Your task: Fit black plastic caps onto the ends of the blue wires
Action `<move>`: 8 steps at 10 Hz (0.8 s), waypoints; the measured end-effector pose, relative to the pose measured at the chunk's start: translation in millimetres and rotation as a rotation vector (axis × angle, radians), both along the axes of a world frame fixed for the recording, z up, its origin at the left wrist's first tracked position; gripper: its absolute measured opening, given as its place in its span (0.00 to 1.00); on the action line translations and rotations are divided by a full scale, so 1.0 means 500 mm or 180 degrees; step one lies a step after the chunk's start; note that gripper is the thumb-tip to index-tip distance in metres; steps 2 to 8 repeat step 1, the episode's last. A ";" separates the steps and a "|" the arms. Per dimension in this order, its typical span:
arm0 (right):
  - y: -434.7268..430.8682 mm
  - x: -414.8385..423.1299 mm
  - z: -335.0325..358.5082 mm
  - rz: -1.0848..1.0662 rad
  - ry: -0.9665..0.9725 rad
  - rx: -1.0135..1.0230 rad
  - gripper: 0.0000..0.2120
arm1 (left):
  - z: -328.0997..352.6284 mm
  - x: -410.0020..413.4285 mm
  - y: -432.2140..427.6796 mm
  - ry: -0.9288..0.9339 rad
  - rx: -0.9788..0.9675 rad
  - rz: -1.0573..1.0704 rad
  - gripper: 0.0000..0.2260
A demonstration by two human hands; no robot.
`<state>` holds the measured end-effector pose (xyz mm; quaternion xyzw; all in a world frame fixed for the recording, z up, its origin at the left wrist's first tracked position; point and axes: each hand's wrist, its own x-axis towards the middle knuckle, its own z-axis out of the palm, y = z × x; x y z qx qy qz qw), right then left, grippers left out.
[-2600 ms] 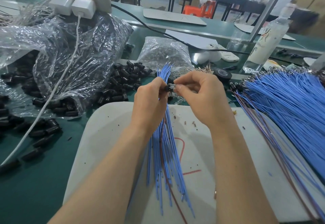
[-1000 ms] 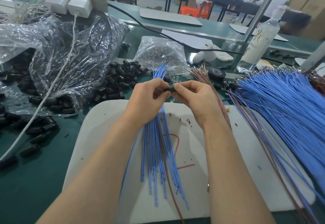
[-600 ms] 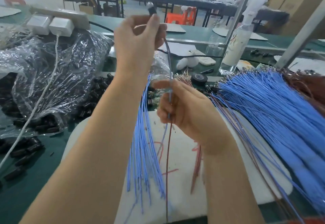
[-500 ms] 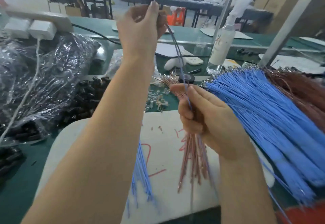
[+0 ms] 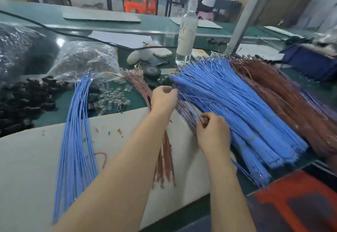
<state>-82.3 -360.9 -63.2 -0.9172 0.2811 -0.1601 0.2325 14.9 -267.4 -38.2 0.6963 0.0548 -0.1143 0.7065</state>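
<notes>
- While caps [image 5: 27,100] lie heaped at far left, a blue bundle [image 5: 76,131] lies beside them, across the board [image 5: 36,158].
- Brown wires [image 5: 164,162] lie on the board, beside the left forearm.
- Left hand [image 5: 164,100] is curled at the tips of the blue pile [image 5: 237,107]; whether it holds something I cannot tell.
- Right hand [image 5: 213,135] pinches thin wires [image 5: 187,111] at this pile's edge.

1. Two hands: left hand [image 5: 164,100], right hand [image 5: 213,133].
2. Two blue wire lots: thin blue bundle [image 5: 76,131], thick blue bundle [image 5: 237,107].
3. Two brown lots: thin brown bundle [image 5: 164,158], thick brown bundle [image 5: 291,104].
4. One bottle [image 5: 187,31].
5. One tape roll [image 5: 152,72].
6. black caps [image 5: 27,96]: blurred, seemingly dozens.
</notes>
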 end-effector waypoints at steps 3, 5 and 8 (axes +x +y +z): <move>0.009 0.003 0.006 -0.0074 -0.0234 0.0066 0.14 | 0.003 0.009 0.015 -0.0153 -0.0435 0.0202 0.04; 0.009 0.003 0.006 -0.0074 -0.0234 0.0066 0.14 | 0.003 0.009 0.015 -0.0153 -0.0435 0.0202 0.04; 0.009 0.003 0.006 -0.0074 -0.0234 0.0066 0.14 | 0.003 0.009 0.015 -0.0153 -0.0435 0.0202 0.04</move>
